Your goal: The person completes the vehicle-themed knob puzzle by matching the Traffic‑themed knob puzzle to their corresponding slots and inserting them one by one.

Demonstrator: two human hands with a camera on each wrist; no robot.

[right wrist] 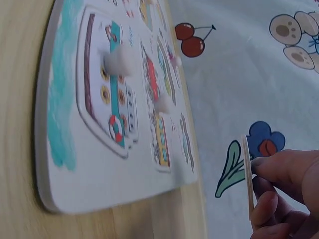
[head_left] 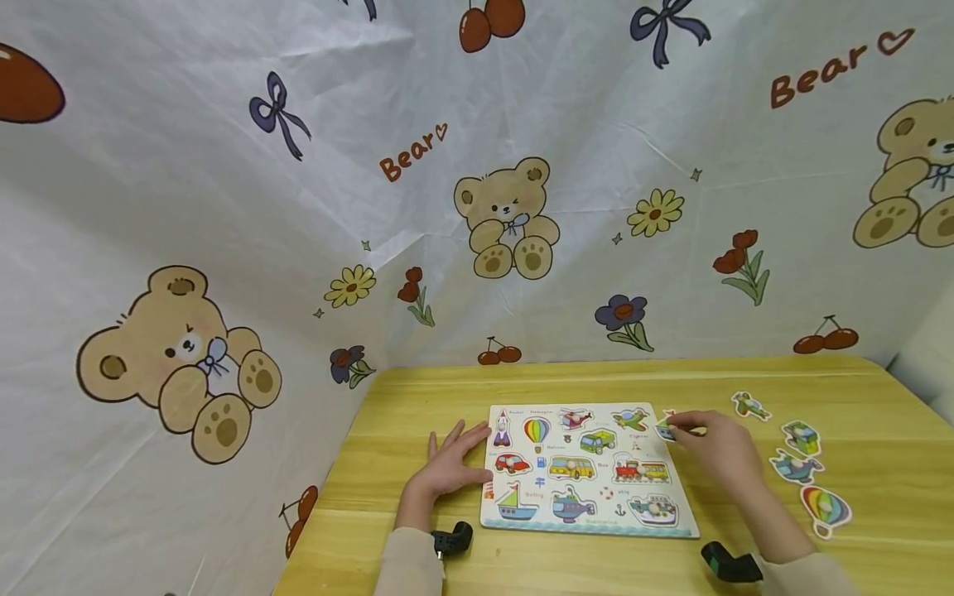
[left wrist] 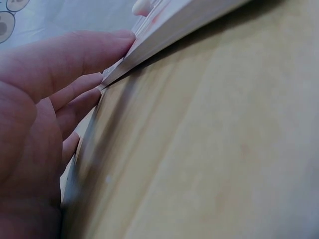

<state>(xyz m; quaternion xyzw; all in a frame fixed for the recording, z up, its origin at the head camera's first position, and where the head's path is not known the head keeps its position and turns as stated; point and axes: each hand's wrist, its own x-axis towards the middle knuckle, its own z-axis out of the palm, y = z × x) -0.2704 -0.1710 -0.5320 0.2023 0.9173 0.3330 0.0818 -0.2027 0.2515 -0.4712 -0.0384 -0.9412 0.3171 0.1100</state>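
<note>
A white wooden peg puzzle board printed with vehicles lies on the table. My left hand is spread at its left edge, fingers fairly straight. In the left wrist view the left thumb touches the board's side. Beyond the board's upper right corner, my right hand pinches a thin wooden puzzle piece that looks like a sailboat. The right wrist view has this puzzle piece edge-on between thumb and fingers, its picture hidden. Ship and train pictures with round knobs show nearby on the board.
Loose puzzle pieces lie right of the right hand: a green plane, a green truck, a blue submarine-like piece and a hot-air balloon. A bear-print cloth hangs behind the wooden table.
</note>
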